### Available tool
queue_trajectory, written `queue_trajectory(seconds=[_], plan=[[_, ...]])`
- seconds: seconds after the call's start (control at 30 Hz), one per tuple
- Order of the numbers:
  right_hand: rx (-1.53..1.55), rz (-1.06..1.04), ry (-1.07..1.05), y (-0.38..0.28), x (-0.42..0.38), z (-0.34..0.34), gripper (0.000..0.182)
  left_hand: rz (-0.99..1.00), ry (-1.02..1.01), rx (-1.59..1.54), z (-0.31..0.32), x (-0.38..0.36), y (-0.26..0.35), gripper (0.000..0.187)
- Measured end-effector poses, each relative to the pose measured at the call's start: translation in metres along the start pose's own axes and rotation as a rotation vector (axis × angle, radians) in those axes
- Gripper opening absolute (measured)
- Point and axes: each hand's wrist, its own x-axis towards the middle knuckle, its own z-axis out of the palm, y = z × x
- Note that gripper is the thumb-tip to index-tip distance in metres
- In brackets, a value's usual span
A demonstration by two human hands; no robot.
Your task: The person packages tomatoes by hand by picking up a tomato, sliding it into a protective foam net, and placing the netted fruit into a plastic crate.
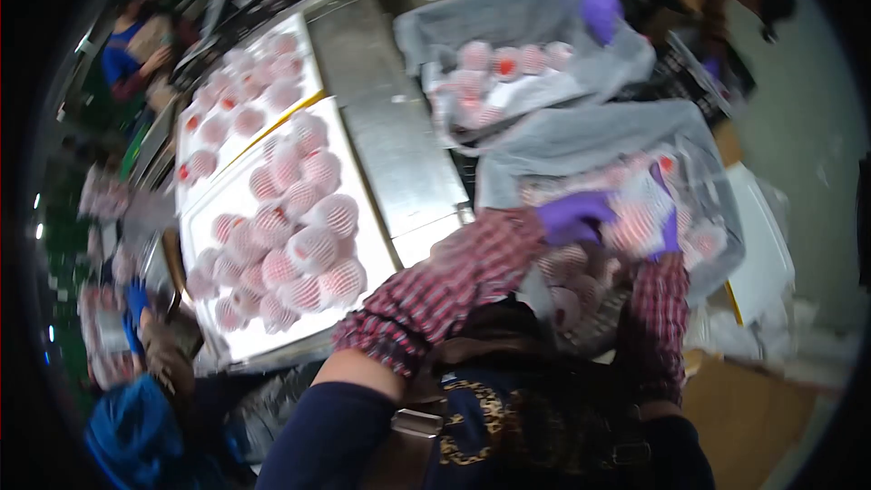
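Observation:
In purple gloves, my left hand (573,216) and my right hand (670,229) are closed from either side around a red fruit in a white foam net (635,222). Blur hides the fingertips and the exact kind of fruit. Below them is a crate lined with grey plastic (508,163), where more netted fruits (703,240) lie along the inside. Closer to my body, under my forearms, several netted fruits (567,286) sit in another container that my arms partly cover.
Left of me, a lit white tabletop (259,340) carries many netted fruits (313,249) beside a metal strip (390,118). Another lined crate (422,36) stands ahead, with a co-worker's purple-gloved hand (601,16) at its rim. Cardboard (744,417) lies at right.

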Motion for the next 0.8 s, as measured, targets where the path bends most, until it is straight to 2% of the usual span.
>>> queue_trajectory(seconds=[0.07, 0.1, 0.13, 0.2, 0.3, 0.37, 0.4, 0.47, 0.53, 0.57, 0.6, 0.63, 0.67, 0.7, 0.73, 0.8], plan=[[0.202, 0.153, -0.031, 0.001, 0.002, 0.023, 0.033, -0.188, 0.087, -0.047, 0.023, -0.010, 0.024, 0.052], [0.239, 0.187, -0.043, 0.003, 0.002, 0.032, 0.031, -0.042, 0.048, -0.130, 0.030, -0.015, 0.031, 0.051], [0.270, 0.211, -0.049, 0.005, 0.001, 0.039, 0.029, 0.056, 0.096, -0.174, 0.028, -0.016, 0.036, 0.052], [0.340, 0.251, -0.053, 0.009, -0.003, 0.054, 0.025, 0.110, 0.224, -0.320, 0.032, -0.024, 0.057, 0.053], [0.278, 0.280, -0.203, 0.004, -0.018, 0.069, 0.020, 0.287, 0.245, -0.096, 0.024, -0.052, 0.082, 0.053], [-0.032, 0.190, -0.399, -0.018, -0.019, 0.064, 0.022, 0.171, 0.656, 0.438, 0.009, -0.102, 0.124, 0.050], [-0.198, 0.169, -0.468, -0.025, -0.018, 0.058, 0.023, 0.201, 0.680, 0.419, 0.002, -0.135, 0.147, 0.043], [-0.138, 0.136, -0.253, -0.024, -0.003, 0.033, 0.027, 0.023, 1.217, 0.656, -0.005, -0.200, 0.193, 0.035], [-0.194, -0.023, -0.179, -0.018, 0.010, 0.003, 0.027, 0.539, 1.211, 1.078, -0.039, -0.266, 0.233, 0.037], [-0.132, 0.052, -0.141, -0.006, 0.019, -0.012, 0.026, 0.436, 1.408, 1.519, -0.055, -0.310, 0.256, 0.049], [-0.062, 0.116, -0.110, 0.007, 0.027, -0.024, 0.025, 0.483, 1.514, 1.580, -0.099, -0.375, 0.275, 0.057], [-0.117, 0.151, -0.129, 0.018, 0.031, -0.031, 0.025, 0.457, 1.705, 1.600, -0.102, -0.400, 0.280, 0.060], [-0.166, 0.185, -0.156, 0.029, 0.031, -0.036, 0.025, 0.483, 1.684, 1.647, -0.126, -0.442, 0.282, 0.061], [-0.211, 0.219, -0.193, 0.038, 0.031, -0.038, 0.024, 0.102, 1.797, 1.839, -0.115, -0.450, 0.276, 0.056], [-0.319, 0.150, -0.232, 0.045, 0.030, -0.038, 0.025, -0.313, 1.879, 2.005, -0.104, -0.458, 0.272, 0.051], [-0.529, -0.001, -0.320, 0.057, 0.032, -0.032, 0.025, -1.098, 1.857, 1.874, -0.182, -0.536, 0.263, 0.043]])
